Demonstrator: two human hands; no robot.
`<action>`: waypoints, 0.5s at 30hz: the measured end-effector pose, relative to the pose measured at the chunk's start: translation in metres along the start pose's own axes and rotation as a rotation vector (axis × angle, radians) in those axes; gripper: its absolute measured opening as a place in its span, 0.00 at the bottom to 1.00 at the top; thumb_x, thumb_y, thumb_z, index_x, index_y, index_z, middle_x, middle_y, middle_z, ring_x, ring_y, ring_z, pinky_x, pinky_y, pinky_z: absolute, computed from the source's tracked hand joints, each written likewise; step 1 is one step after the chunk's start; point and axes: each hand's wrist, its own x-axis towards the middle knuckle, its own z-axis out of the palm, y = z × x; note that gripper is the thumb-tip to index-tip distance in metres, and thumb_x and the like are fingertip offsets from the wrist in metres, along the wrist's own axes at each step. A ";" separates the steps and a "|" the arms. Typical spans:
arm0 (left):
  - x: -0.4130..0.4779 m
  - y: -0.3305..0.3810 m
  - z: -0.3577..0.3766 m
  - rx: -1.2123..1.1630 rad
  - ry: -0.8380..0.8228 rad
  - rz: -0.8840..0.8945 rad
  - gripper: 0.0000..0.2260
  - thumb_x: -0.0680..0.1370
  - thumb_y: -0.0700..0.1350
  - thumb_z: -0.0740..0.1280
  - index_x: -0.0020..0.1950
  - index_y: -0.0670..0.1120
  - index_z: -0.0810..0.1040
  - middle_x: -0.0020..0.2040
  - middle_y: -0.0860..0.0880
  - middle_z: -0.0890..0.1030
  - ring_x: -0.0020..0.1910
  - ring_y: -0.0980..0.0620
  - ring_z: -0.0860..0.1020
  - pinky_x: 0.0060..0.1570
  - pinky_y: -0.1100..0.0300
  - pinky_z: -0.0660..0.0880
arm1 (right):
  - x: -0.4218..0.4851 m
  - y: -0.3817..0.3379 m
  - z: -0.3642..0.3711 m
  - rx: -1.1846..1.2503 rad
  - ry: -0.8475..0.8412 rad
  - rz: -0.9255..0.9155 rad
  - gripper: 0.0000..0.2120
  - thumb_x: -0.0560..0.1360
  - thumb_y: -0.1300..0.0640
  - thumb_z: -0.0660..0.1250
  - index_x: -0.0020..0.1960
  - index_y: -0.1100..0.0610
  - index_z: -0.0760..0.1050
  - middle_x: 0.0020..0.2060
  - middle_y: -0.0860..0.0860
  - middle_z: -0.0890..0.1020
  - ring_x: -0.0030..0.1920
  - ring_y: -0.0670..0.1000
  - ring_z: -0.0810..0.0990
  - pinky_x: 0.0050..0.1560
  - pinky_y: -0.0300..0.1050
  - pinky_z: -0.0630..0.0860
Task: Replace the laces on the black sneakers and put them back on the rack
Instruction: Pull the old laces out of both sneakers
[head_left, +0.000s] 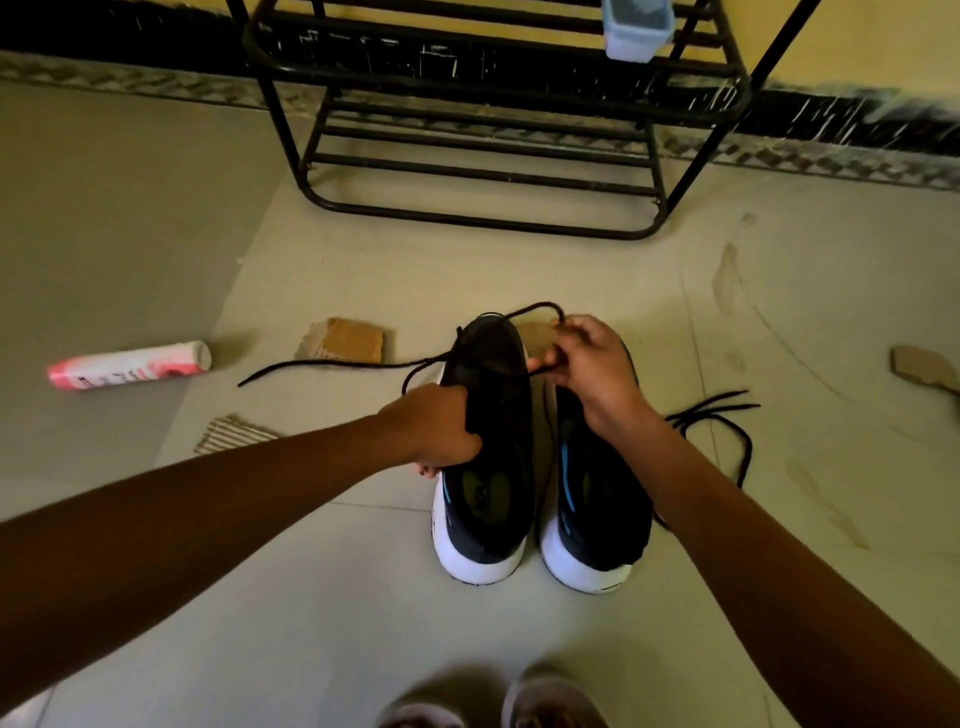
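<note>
Head view showed the sneakers (488, 519) on the floor (311, 571) at the rack's (483, 174) 6 o'clock, left hand (441, 431) gripping one upper, right hand (589, 366) pinching its limp lace (543, 303), probably best held near the stiff tip.

Pale tiled floor (311, 597); black rack (519, 224) at far side; black sneakers (488, 499) side by side, centre; loose black lace (717, 408) just right; pink tube (130, 364), cardboard scraps (353, 340) left.

Black sneakers (540, 457), white soles; black rack (488, 135).
</note>
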 end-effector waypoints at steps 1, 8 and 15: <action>0.000 0.000 0.001 0.000 -0.010 -0.010 0.09 0.75 0.49 0.63 0.47 0.44 0.70 0.34 0.49 0.73 0.34 0.51 0.74 0.33 0.63 0.71 | -0.001 -0.008 -0.005 -0.016 0.020 -0.029 0.08 0.80 0.62 0.59 0.43 0.54 0.72 0.29 0.50 0.73 0.25 0.44 0.76 0.36 0.43 0.77; 0.002 0.005 -0.003 -0.072 -0.122 -0.066 0.11 0.76 0.46 0.62 0.53 0.40 0.72 0.36 0.43 0.81 0.24 0.53 0.77 0.24 0.67 0.72 | -0.004 -0.054 -0.058 -0.826 0.254 -0.588 0.06 0.75 0.55 0.68 0.51 0.53 0.82 0.37 0.46 0.82 0.34 0.45 0.78 0.36 0.32 0.70; 0.003 0.008 -0.004 -0.104 -0.174 -0.112 0.12 0.76 0.45 0.62 0.56 0.40 0.72 0.34 0.42 0.80 0.24 0.52 0.78 0.23 0.66 0.73 | 0.003 -0.059 -0.107 -1.349 0.490 -0.522 0.14 0.76 0.50 0.66 0.59 0.52 0.79 0.49 0.57 0.80 0.47 0.60 0.77 0.40 0.45 0.66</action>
